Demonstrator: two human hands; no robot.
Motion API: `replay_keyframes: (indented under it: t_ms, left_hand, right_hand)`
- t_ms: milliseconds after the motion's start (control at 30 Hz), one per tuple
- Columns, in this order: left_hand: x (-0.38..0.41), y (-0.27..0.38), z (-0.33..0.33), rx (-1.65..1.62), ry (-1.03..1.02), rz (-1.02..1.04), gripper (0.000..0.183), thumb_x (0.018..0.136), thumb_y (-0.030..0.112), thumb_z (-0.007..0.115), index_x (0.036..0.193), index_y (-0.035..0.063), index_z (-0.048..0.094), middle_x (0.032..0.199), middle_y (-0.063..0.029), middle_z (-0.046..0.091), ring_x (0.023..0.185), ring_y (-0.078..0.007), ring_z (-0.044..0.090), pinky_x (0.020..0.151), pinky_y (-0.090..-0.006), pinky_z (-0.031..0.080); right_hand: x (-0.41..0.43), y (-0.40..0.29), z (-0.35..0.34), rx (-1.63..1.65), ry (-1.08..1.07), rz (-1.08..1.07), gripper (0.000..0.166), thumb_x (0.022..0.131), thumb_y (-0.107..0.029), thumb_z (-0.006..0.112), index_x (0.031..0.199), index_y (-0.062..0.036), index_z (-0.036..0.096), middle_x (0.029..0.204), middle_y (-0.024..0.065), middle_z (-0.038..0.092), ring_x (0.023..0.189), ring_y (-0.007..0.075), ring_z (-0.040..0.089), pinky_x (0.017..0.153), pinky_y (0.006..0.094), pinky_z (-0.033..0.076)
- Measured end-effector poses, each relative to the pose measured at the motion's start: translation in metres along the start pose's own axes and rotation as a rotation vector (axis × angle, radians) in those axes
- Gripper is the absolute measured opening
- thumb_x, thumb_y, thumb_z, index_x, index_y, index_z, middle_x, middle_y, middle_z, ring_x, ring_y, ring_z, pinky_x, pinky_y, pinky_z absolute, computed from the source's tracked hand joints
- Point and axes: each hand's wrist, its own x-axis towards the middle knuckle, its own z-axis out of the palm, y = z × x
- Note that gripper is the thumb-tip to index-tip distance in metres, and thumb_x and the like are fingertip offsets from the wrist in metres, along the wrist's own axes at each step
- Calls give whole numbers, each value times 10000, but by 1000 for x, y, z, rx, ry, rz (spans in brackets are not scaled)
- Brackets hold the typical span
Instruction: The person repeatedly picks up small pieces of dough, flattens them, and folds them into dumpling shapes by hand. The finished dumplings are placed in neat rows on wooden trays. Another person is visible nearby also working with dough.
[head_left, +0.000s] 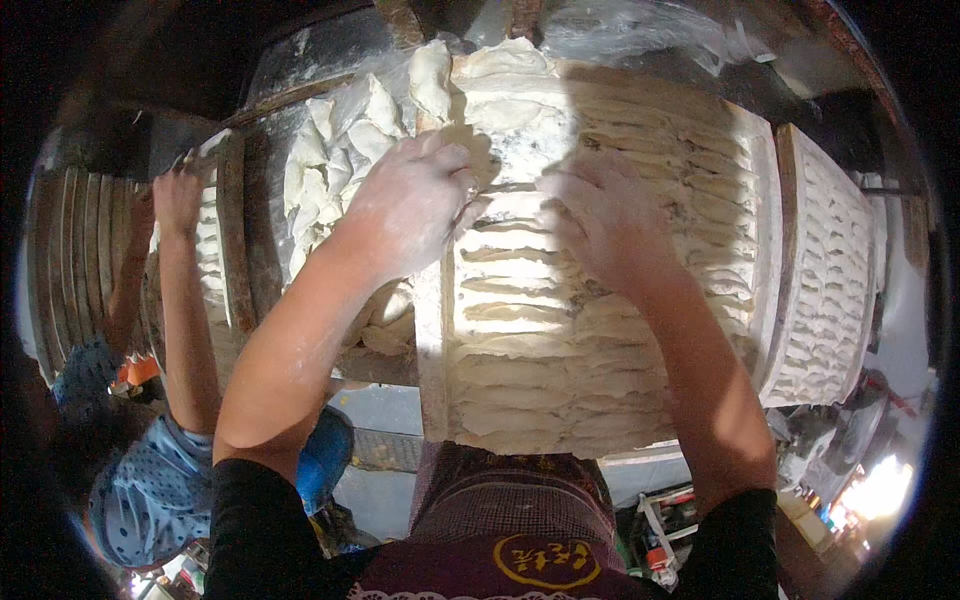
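A floured wooden tray (435, 330) lies before me, filled with rows of flattened, elongated dough pieces (514, 270). Above its left edge, my left hand (420, 199) is dusted with flour, its fingers curled; what it may hold is hidden. My right hand (604, 214) is over the middle of the tray, in shadow, fingers bent down beside a short row; whether it grips dough cannot be told. Loose dough pieces (307, 187) lie heaped on the floured surface left of the tray. One dough piece (430, 79) rests across the tray's upper left edge.
Another tray of dough pieces (821, 277) stands at the right. At the left, a co-worker's forearm (187, 322) reaches over a further tray (234, 225), near a row of upright boards (75, 255). A blue object (324, 457) is below my left forearm.
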Motion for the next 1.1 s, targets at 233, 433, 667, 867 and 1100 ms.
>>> replay_keyframes:
  t_ms: [233, 433, 667, 867, 1100]
  left_hand:
    - [-12, 14, 14, -27, -79, 113, 238, 831, 259, 656, 954, 67, 725, 960, -73, 667, 1006, -229, 594, 948, -381, 455]
    - [-14, 13, 11, 1, -31, 107, 250, 746, 169, 656, 963, 66, 725, 923, -72, 676, 1002, -241, 598, 941, -354, 463]
    - [-10, 12, 12, 112, -117, 119, 225, 776, 158, 631, 957, 56, 719, 932, -63, 665, 1010, -233, 583, 960, -348, 460]
    - [-14, 13, 6, 115, -80, 116, 211, 818, 196, 615, 945, 65, 722, 983, -78, 666, 1042, -243, 582, 965, -353, 455]
    - [-19, 19, -10, -481, 89, -234, 234, 886, 211, 677, 1014, 16, 687, 865, -85, 680, 890, -249, 646, 808, -360, 524]
  right_hand:
    - [-15, -8, 17, 63, -53, -132, 200, 694, -171, 698, 872, -93, 651, 905, 112, 610, 870, 311, 605, 787, 431, 507]
    - [-28, 2, -2, -45, -56, -82, 149, 728, -140, 642, 863, -78, 648, 901, 103, 634, 927, 302, 623, 839, 419, 509]
    - [-31, 7, -6, -133, -140, -100, 180, 769, -117, 663, 945, -83, 664, 905, 87, 642, 924, 313, 609, 823, 425, 497]
    - [4, -2, -30, -36, -219, 117, 183, 832, -157, 643, 986, -58, 655, 1015, 126, 647, 872, 343, 635, 787, 437, 518]
    - [63, 31, 45, 1, 149, 66, 307, 841, -217, 645, 1116, -82, 649, 1054, 197, 657, 846, 381, 650, 752, 432, 533]
